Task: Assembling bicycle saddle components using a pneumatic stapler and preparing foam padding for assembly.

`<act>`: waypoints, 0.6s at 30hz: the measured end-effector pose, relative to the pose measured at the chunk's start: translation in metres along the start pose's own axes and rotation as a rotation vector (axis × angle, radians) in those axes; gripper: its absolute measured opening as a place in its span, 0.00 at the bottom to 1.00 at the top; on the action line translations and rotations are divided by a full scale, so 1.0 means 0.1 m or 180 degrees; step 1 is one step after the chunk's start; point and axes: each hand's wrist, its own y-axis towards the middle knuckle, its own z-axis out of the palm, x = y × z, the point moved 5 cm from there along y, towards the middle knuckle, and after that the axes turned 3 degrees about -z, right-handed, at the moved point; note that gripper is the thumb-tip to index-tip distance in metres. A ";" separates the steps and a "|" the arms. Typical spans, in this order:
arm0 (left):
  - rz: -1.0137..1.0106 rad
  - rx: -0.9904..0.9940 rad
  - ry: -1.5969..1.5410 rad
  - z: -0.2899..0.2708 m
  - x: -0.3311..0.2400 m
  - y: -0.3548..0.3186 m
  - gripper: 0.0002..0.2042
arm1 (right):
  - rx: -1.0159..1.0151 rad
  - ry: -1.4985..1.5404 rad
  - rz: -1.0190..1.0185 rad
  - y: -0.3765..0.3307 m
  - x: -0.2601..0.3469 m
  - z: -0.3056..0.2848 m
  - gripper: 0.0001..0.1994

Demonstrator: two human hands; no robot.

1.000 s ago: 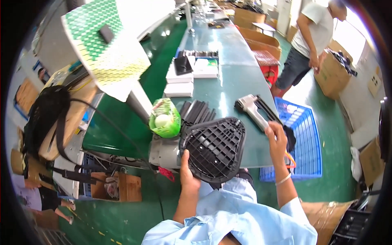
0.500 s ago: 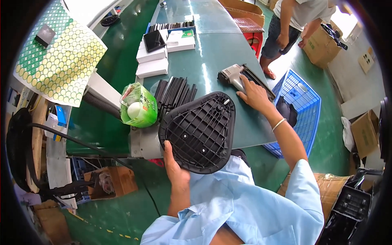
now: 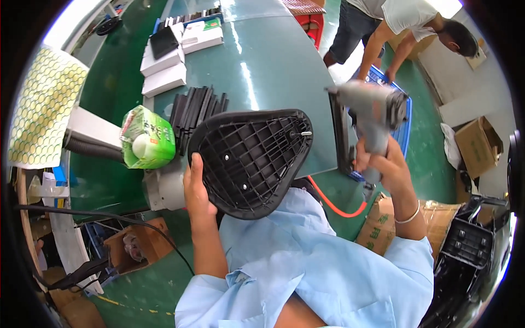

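Observation:
My left hand [image 3: 198, 188] grips the lower left edge of a black padded seat [image 3: 249, 164], thumb on its rim. The seat's ribbed plastic underside faces up, with two bolt ends and a longer metal pin at its narrow end. Closed round the handle of a grey air staple gun [image 3: 374, 106], my right hand [image 3: 385, 164] holds it raised to the right of the seat. An orange air hose [image 3: 342, 210] hangs below the gun. The gun's nose is apart from the seat.
Black strips [image 3: 197, 109], white boxes [image 3: 164, 79] and a green packet [image 3: 147, 136] lie along the left of the green table [image 3: 284, 65]. On the right a co-worker [image 3: 404, 22] bends over a blue crate [image 3: 402, 136]. A cardboard box [image 3: 377, 224] stands near my right elbow.
My right hand has picked up the staple gun from the table and raised it. The seat has tilted slightly and shifted left in view. The co-worker has bent down to the blue crate.

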 end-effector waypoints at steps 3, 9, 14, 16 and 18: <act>-0.0078 0.0035 0.0199 0.05 -0.02 0.18 0.23 | -0.0155 -0.0979 0.0686 -0.28 0.00 -0.02 0.19; 0.0109 0.0355 0.1054 0.10 -0.11 0.40 0.26 | -0.0436 -0.0458 0.0930 -0.59 -0.35 -0.23 0.16; 0.0010 0.0592 0.1162 0.17 -0.18 0.47 0.25 | -0.0088 -0.0587 0.1177 -0.55 -0.45 -0.23 0.15; 0.0045 0.0591 0.1204 0.18 -0.20 0.49 0.25 | -0.0033 -0.0622 0.1198 -0.48 -0.47 -0.21 0.19; 0.0077 0.0594 0.1248 0.17 -0.19 0.52 0.24 | 0.0017 -0.0657 0.1219 -0.42 -0.49 -0.19 0.23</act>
